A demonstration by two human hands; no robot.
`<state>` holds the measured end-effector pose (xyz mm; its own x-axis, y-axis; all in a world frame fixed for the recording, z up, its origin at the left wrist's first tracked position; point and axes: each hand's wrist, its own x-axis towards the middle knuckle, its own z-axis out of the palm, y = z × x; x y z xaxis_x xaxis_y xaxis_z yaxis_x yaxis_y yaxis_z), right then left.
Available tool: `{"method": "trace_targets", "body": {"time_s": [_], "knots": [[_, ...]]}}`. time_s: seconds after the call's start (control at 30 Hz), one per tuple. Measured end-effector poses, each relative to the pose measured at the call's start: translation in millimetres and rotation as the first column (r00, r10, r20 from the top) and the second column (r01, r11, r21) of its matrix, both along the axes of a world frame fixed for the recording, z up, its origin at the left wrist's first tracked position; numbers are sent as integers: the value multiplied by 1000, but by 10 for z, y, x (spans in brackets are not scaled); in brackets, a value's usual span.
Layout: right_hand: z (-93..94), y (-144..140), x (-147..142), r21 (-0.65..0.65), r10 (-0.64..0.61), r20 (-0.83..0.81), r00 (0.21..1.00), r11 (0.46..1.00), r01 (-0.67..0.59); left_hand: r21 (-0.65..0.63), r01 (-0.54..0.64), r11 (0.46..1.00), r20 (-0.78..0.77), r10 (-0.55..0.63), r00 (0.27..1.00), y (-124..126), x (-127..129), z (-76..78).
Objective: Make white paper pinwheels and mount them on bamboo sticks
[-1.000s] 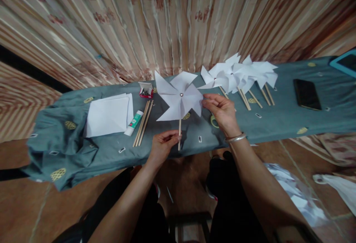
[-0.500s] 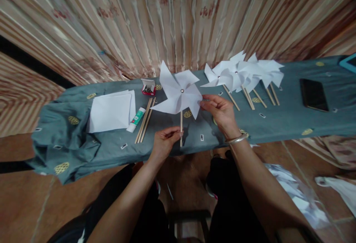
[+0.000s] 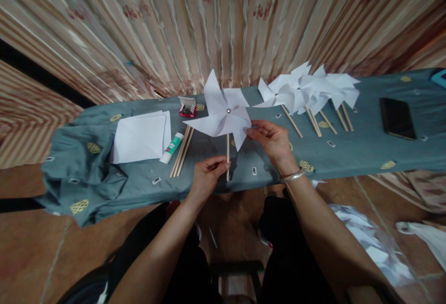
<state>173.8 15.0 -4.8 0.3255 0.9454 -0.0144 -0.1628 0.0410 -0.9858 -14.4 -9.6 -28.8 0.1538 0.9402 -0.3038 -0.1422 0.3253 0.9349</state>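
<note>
your left hand is closed around the lower end of a thin wooden stick, pinching it between thumb and fingers so it stands upright above the near edge of the bench. at the top of that stick sits a white paper pinwheel, held by a small silver pin at its middle. your right hand is just right of the pinwheel, its thumb and fingertips closed on the tip of the lower right blade; a silver bangle circles that wrist.

the pinwheel hovers over a long bench covered in a grey-green patterned cloth. left of the pinwheel, a few bare wooden sticks lie side by side on the cloth, with a glue stick just beside them and a stack of white paper sheets further left. behind the sticks, left of the pinwheel, is a small red box of pins. right of the pinwheel, a cluster of finished pinwheels lies on the cloth with sticks pointing toward you. well to the right of them lies a black phone, face up. a striped, pleated curtain hangs behind the bench.
</note>
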Motion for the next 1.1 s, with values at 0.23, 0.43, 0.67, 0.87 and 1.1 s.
{"method": "trace_targets", "body": {"time_s": [0.23,0.43,0.67,0.87,1.1], "knots": [[-40,-1,-39,-4,21,-11,1000,1000,-21,-21,-8,1000,41,9,999,-1,12,40],[-45,1,-66,-13,33,-15,999,999,-33,-20,-9,1000,51,10,999,-5,15,36],[-58,0,-93,2,49,6,999,999,-49,-35,-15,999,76,18,997,-9,15,31],[-81,1,-117,7,81,82,993,997,-82,-38,-19,999,79,22,997,-2,30,33],[-10,-28,-141,11,48,102,994,999,-50,-47,-13,999,62,16,998,16,15,73]]}}
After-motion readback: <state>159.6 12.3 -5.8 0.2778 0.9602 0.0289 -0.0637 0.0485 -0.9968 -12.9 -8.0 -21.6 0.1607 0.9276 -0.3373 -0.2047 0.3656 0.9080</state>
